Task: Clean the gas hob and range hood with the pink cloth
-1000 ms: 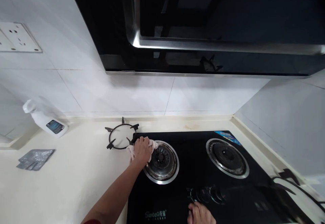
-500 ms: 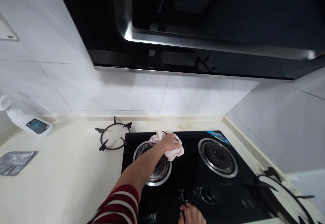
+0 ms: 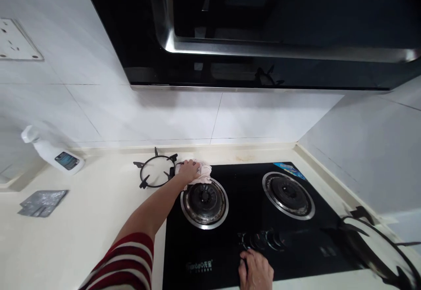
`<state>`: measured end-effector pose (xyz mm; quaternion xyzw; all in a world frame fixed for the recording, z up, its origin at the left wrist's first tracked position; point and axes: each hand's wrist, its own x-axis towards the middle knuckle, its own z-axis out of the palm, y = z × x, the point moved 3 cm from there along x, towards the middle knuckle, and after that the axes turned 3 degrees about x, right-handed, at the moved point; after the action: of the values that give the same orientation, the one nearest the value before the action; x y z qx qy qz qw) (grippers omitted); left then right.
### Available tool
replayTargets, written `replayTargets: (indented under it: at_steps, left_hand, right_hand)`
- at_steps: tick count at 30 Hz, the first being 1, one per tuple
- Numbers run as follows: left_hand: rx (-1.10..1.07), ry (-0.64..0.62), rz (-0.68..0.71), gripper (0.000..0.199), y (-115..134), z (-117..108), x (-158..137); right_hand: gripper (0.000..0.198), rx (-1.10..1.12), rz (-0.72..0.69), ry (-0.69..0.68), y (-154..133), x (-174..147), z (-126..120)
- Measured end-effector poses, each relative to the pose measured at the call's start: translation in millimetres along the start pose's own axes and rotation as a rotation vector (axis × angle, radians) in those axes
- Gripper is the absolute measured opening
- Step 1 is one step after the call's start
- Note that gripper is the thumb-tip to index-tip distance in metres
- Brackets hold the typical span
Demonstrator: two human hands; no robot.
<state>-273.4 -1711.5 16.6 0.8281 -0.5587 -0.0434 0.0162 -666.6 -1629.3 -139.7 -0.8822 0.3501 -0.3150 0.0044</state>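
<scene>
My left hand presses a crumpled pale pink cloth onto the back left corner of the black gas hob. The fingers are closed over the cloth, beside the left burner, which has a silvery ring and brown stains. My right hand rests at the hob's front edge, just below the dark control knobs. Its fingers are curled together, and nothing shows in them. To the left of the cloth, a black pan support lies on the counter.
The right burner is uncovered. Another pan support lies at the hob's right side. A white bottle leans at the left wall, near a grey packet on the counter. The black range hood hangs low above.
My left hand has slid the cloth leftward, from behind the burner's right side to the hob's back left corner. My right hand stays by the knobs. The view has shifted slightly left.
</scene>
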Motion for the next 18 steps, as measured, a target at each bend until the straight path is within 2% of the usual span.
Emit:
replayTargets:
  at_steps: [10,18]
  left_hand:
    - [0.014,0.022,-0.256,0.031,-2,14,-86]
    - [-0.003,0.012,-0.273,0.028,7,34,-185]
  right_hand:
    - [0.021,0.032,0.006,0.014,0,-1,1]
    - [0.022,0.018,0.016,0.019,0,-3,6]
